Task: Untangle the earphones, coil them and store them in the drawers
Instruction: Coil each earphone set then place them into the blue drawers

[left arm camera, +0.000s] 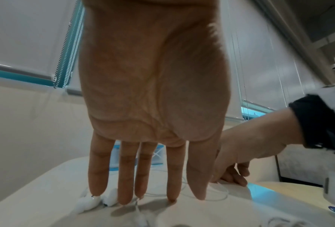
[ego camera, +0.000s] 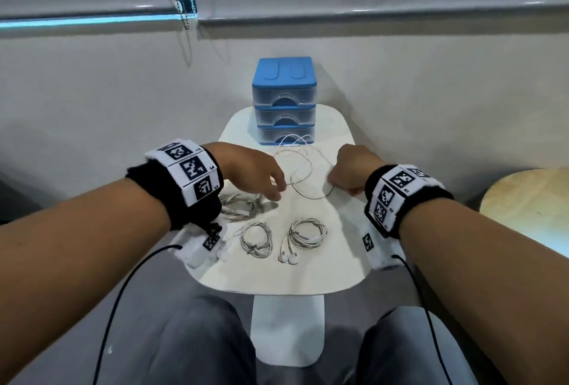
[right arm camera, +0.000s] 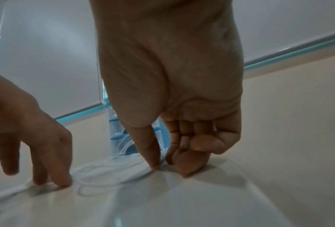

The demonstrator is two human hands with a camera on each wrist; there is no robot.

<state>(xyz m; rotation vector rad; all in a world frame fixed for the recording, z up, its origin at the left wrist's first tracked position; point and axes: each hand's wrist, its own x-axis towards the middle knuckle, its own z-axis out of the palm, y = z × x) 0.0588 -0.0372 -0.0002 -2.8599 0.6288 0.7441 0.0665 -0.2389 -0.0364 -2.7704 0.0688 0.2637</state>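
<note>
2 coiled earphones [ego camera: 283, 238] lie nearest; both hands [ego camera: 246, 173] stretch loose cable [ego camera: 303, 175] sideways

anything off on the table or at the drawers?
One thing: a white cable loop lies against the front of the bottom drawer of the blue drawer unit; whether it is caught inside cannot be told. Loose earphone cable sprawls uncoiled between both hands.

Soft, even indoor light, faint shadows under the fingers [left arm camera: 174, 176]; wrist views blurred, edges bent by wide-angle distortion
</note>
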